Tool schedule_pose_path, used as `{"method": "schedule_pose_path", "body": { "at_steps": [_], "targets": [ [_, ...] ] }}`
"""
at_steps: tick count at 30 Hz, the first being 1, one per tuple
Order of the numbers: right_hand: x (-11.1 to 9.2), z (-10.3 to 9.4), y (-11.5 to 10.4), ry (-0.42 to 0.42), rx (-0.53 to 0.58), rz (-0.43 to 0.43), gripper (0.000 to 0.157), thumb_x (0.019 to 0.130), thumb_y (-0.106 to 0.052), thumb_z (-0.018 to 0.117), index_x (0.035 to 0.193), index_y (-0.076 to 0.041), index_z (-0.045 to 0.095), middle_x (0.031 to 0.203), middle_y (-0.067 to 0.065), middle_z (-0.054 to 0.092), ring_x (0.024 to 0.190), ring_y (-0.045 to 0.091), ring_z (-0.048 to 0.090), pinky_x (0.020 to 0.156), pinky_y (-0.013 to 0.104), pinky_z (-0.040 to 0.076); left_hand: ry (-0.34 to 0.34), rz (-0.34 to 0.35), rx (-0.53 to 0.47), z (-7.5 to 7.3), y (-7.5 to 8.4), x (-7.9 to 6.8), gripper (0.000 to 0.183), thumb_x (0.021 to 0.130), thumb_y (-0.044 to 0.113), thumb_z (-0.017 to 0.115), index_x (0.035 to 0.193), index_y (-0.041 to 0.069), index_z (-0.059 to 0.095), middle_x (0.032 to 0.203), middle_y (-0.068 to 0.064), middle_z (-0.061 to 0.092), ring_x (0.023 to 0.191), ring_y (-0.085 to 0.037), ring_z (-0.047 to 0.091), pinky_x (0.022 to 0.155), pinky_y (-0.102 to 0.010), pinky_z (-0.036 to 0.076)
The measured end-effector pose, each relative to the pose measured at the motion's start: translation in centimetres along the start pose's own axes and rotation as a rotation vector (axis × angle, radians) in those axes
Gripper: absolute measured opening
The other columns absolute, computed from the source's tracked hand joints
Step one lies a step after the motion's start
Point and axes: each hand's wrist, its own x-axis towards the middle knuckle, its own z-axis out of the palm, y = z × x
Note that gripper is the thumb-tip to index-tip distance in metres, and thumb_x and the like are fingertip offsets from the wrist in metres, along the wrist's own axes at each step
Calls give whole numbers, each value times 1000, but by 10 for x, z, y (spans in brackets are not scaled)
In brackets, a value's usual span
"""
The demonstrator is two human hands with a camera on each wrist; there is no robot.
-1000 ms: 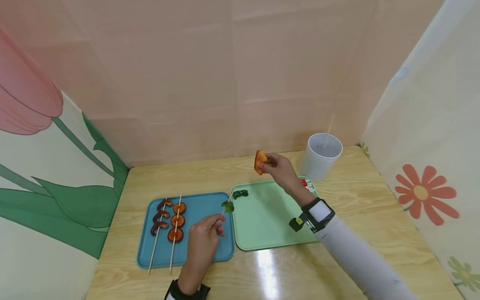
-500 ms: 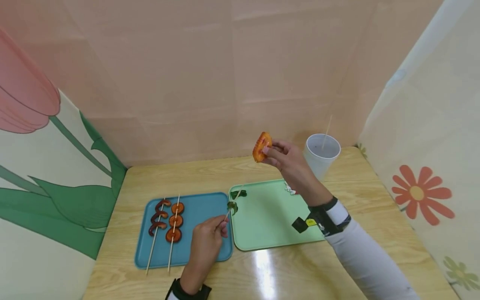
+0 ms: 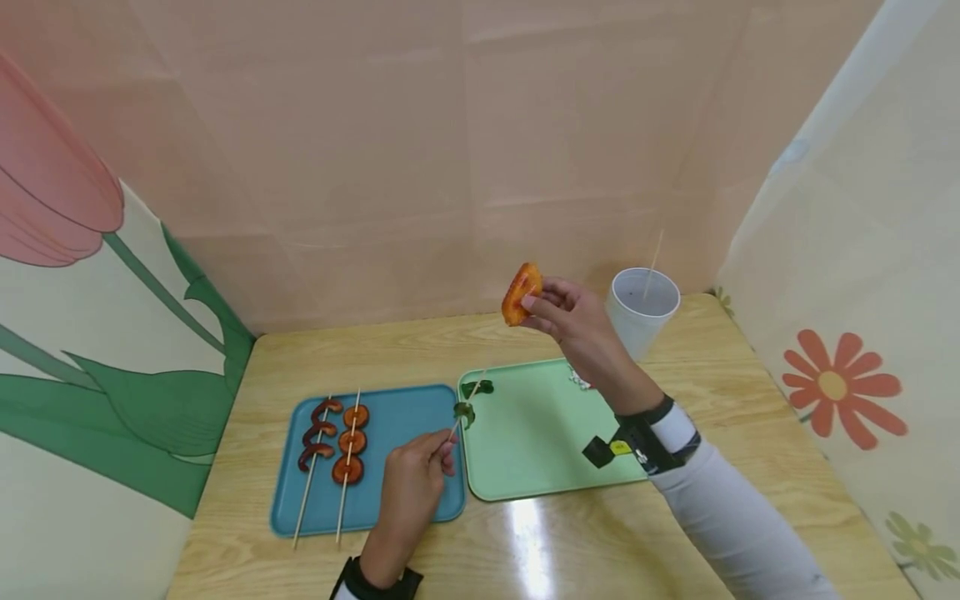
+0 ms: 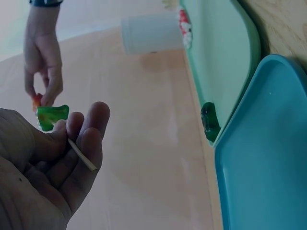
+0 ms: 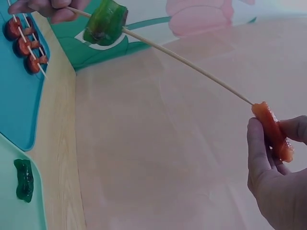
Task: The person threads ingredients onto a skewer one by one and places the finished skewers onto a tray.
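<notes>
My left hand grips a wooden skewer near its lower end, over the blue tray's right side. One green pepper piece is threaded on the skewer, just beyond the fingers. Up and to the right, my right hand pinches a glossy orange-red food piece between thumb and fingers. In the right wrist view the skewer's tip is right at this piece's upper end. A second green pepper piece lies on the light green tray, at its far left corner.
On the blue tray lie a skewer of curved brown sausage pieces and a skewer of round brown slices. A white cup with a skewer stands at the back right. A red-and-white piece sits on the green tray's far side.
My right hand has lifted the orange-red piece and turned its broad face to view. My left hand has shifted slightly right, tilting the skewer toward the right hand. Little differs over the last half second.
</notes>
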Motion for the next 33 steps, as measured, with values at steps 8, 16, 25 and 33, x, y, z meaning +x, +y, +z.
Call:
{"method": "schedule_pose_path", "body": {
  "at_steps": [8, 16, 25, 33],
  "targets": [
    [-2, 2, 4, -14, -101, -42, 46, 97, -10, 70, 138, 3, 53, 119, 7, 68, 106, 17, 70, 94, 31, 60, 12, 4, -9, 0, 1, 1, 23, 87, -17, 66, 99, 0, 78, 77, -5, 73, 57, -4, 65, 53, -8, 51],
    [-15, 24, 11, -55, -211, -37, 35, 92, -5, 74, 123, 4, 59, 105, 5, 70, 90, 14, 73, 82, 29, 63, 101, 71, 50, 2, 7, 5, 21, 85, -17, 68, 95, -1, 78, 74, -6, 73, 58, -6, 66, 52, -10, 51],
    [-29, 55, 32, -141, -342, -11, 32, 88, -9, 79, 115, 1, 63, 104, 11, 71, 87, 16, 69, 74, 25, 61, 171, 91, 55, -3, 21, 17, 20, 84, -18, 68, 93, -3, 77, 75, -8, 73, 60, -9, 67, 50, -11, 51],
    [-23, 50, 39, -279, -358, 19, 45, 96, -24, 73, 133, -2, 61, 123, 17, 70, 104, 20, 69, 89, 31, 61, 157, 14, 39, -9, 17, 13, 26, 84, -22, 60, 95, -5, 77, 78, -10, 75, 59, -9, 68, 50, -10, 52]
  ]
}}
